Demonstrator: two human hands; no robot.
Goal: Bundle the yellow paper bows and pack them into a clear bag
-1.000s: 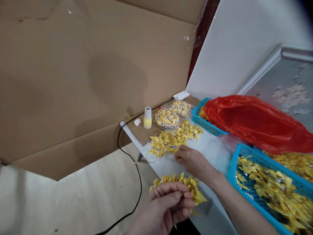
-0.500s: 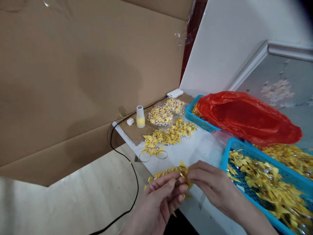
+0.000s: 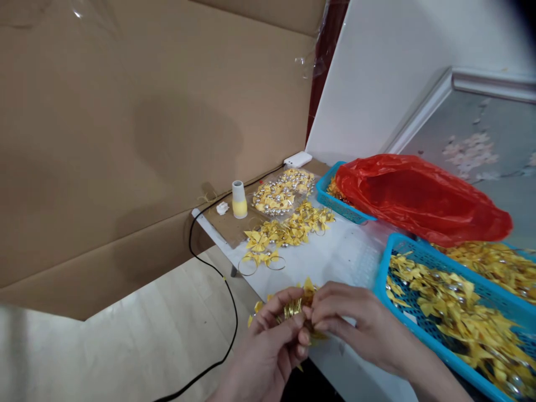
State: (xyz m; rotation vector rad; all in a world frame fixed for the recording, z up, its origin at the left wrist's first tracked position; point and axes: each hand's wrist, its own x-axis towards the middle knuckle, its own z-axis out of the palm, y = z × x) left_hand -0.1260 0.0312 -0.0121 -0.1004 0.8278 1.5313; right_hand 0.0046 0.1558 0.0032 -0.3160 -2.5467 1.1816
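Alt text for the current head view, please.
A person's left hand holds a bunch of yellow flowers with gold wire, the right hand's fingertips against it. Beyond, more flowers lie on a white table near an upright cone; flower-filled blue baskets and red plastic sit at right.

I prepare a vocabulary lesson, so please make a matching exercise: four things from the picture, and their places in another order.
1. yellow bunch
2. red bag
3. black cable
4. grey-and-yellow cone

A. partly over a blue basket
B. upright on cardboard
C. in the left grip, right grip against it
D. running down past the table's corner

Pairs: 1-C, 2-A, 3-D, 4-B
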